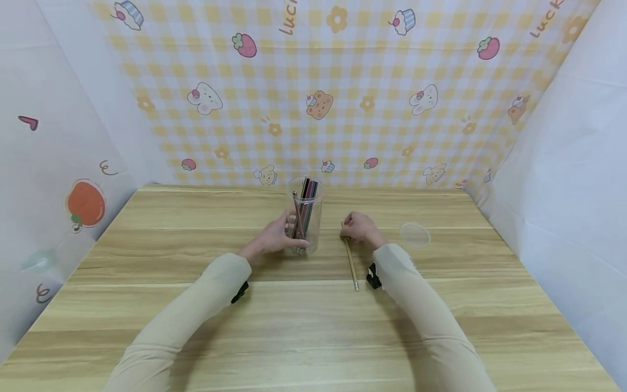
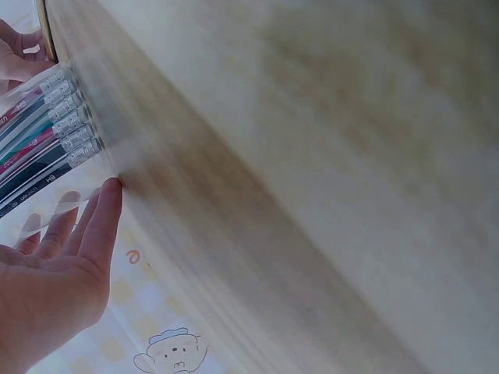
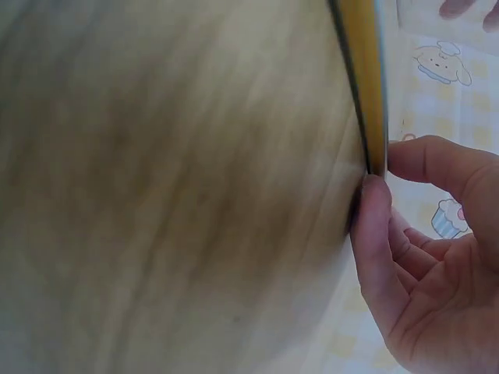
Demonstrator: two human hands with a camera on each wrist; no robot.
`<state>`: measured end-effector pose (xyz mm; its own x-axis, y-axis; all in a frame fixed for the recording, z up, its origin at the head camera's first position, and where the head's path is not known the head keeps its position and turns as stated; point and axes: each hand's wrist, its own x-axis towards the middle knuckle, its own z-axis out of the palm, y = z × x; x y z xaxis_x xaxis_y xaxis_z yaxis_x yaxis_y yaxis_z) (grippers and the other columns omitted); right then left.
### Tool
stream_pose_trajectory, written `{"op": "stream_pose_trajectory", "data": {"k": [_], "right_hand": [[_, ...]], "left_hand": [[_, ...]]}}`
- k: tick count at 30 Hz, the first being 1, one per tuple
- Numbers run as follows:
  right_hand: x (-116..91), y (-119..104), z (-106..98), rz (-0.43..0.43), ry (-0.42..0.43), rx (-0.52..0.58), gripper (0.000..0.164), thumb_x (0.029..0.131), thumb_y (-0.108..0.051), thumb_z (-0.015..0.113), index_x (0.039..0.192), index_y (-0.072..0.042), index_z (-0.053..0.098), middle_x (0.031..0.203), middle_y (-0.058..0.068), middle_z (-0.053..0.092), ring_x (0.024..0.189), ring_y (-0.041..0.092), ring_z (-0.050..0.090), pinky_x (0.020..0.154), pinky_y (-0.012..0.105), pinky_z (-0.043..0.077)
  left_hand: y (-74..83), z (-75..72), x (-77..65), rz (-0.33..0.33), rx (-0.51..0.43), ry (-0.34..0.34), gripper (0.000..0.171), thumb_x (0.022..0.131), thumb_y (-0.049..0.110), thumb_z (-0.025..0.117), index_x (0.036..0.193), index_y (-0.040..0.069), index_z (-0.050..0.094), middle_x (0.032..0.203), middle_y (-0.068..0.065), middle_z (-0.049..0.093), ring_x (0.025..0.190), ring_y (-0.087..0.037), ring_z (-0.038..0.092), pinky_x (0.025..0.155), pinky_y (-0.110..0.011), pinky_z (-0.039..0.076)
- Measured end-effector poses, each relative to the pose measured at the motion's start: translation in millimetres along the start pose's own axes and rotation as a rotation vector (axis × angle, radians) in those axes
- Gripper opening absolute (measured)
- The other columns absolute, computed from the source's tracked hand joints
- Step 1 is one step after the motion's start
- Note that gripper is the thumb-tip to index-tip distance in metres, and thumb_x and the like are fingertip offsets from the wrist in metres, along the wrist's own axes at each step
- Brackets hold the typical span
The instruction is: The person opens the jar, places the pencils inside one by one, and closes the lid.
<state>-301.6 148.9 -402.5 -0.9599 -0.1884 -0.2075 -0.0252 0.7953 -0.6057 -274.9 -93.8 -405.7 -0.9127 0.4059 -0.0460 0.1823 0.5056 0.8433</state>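
A tall clear plastic cup (image 1: 315, 228) stands on the table, holding several dark and red pencils (image 1: 306, 209) with their eraser ends down. My left hand (image 1: 274, 235) holds the cup from its left side, thumb at the front and fingers behind. In the left wrist view, the eraser ends (image 2: 84, 148) show through the cup's wall near the fingers. To the right of the cup, my right hand (image 1: 361, 227) pinches the far end of a yellow pencil (image 1: 351, 261). The pencil's eraser end points towards me. Thumb and finger meet on the pencil (image 3: 366, 86) in the right wrist view.
A round clear lid (image 1: 415, 234) lies on the wooden table (image 1: 313, 337) to the right of my right hand. A yellow checked cloth (image 1: 274, 98) hangs behind the table, with white sheets (image 1: 563, 136) at both sides.
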Motion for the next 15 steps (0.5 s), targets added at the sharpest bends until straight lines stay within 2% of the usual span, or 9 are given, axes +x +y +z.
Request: {"op": "stream_pose_trajectory", "data": {"k": [6,11,15], "right_hand": [[2,-2,0,0.004,0.011,-0.048,0.031,0.080,-0.011,0.060,0.104,0.005,0.048,0.080,0.012,0.058,0.052,0.013,0.055,0.049,0.021,0.048],[3,3,-1,0.002,-0.010,0.042,0.032,0.085,-0.011,0.055,0.111,0.006,0.046,0.086,0.015,0.059,0.060,0.017,0.059,0.054,0.024,0.051],[1,8,-5,-0.020,0.000,0.114,0.033,0.086,-0.010,0.053,0.114,0.005,0.047,0.085,0.015,0.059,0.063,0.018,0.058,0.058,0.027,0.052]], "left_hand": [[-1.0,-0.1,0.3,-0.007,0.006,0.003,0.091,0.061,0.037,0.079,0.132,0.013,0.027,0.126,-0.018,0.043,0.115,-0.030,0.040,0.095,-0.045,0.031],[-1.5,0.0,0.4,-0.007,0.001,0.001,0.090,0.062,0.037,0.079,0.132,0.013,0.028,0.127,-0.018,0.042,0.115,-0.030,0.040,0.095,-0.045,0.031],[-1.5,-0.1,0.1,-0.004,0.000,-0.002,0.090,0.062,0.037,0.078,0.132,0.013,0.027,0.127,-0.018,0.042,0.115,-0.030,0.040,0.095,-0.045,0.031]]}}
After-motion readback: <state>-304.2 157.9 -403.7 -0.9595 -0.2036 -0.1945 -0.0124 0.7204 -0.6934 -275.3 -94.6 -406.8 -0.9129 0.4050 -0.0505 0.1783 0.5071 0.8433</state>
